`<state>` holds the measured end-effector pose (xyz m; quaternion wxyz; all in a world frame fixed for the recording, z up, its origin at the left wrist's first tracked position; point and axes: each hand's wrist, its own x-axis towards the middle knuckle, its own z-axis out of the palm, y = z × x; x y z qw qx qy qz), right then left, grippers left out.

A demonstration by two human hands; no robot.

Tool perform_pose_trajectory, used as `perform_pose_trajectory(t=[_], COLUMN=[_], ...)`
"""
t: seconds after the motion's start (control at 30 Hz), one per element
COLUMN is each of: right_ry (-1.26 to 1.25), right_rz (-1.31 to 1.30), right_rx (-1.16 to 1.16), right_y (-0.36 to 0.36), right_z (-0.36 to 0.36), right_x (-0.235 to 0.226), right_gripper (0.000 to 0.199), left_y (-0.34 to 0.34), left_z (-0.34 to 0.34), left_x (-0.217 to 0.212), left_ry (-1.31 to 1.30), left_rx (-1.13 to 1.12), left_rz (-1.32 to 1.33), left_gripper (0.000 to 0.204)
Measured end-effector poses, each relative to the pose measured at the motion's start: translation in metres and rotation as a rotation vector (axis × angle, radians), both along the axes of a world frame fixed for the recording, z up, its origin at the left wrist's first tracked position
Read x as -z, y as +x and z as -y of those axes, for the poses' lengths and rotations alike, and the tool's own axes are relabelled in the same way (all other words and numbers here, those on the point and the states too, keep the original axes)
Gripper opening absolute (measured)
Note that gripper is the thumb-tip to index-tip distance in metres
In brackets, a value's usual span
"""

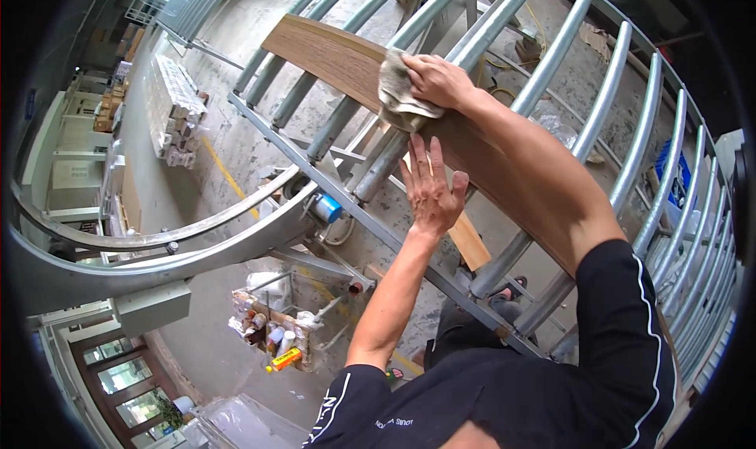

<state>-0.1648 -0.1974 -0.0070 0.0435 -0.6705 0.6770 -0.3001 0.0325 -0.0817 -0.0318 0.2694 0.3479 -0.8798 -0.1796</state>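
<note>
A long brown wood-grain board [327, 55] lies slantwise across the metal rollers of a conveyor [370, 166]. My right hand [439, 81] presses a crumpled grey-beige rag [400, 95] onto the board, fingers bent over the cloth. Just below it, my left hand [435, 189] is stretched flat, with its fingertips at the board's near edge and nothing held. My right forearm passes over the board and hides part of it.
The conveyor's steel side rail [378, 232] runs in front of me, and a curved metal rail [181, 252] extends left. A cart [272, 327] with bottles and tubes stands below left. Stacked wrapped bundles [175, 110] are on the floor; a light wooden strip [469, 243] shows under the rollers.
</note>
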Motion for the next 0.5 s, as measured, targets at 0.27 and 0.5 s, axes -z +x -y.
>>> perform_pose_trajectory(t=[0.27,0.5], right_ry=[0.125,0.214], right_rz=[0.047,0.019], right_rx=[0.11,0.148], right_y=[-0.031,-0.018], right_z=[-0.198,-0.094], right_x=[-0.007,-0.02], right_gripper=[0.04,0.036], left_y=[-0.001,-0.008], left_z=[-0.004,-0.007], left_x=[0.0,0.0], left_ry=[-0.063,-0.039], left_rx=[0.044,0.088], left_rz=[0.123,0.032], left_gripper=[0.075,0.077])
